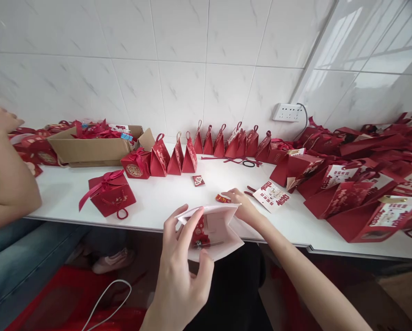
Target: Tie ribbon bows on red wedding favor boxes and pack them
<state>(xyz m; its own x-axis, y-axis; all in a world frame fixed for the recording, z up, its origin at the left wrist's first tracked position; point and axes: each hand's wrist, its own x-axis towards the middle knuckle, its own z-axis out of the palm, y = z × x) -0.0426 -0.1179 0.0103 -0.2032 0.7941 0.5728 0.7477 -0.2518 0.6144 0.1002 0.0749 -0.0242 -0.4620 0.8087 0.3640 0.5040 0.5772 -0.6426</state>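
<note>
My left hand is closed around a paper gift box, its top open and its pale inside facing me. Inside lie a red patterned packet and a small dark item that I cannot make out. Beyond the box, my right hand pinches a small red-and-orange wrapped candy at the table top. A small red square with a pale print lies just behind. To the right of my right hand, a white printed tag rests on the table.
Red gift boxes with loops stand along the tiled wall. A ribboned red box sits left, before a cardboard carton. Many red boxes crowd the right. A power strip is on the wall; another person's arm is at left.
</note>
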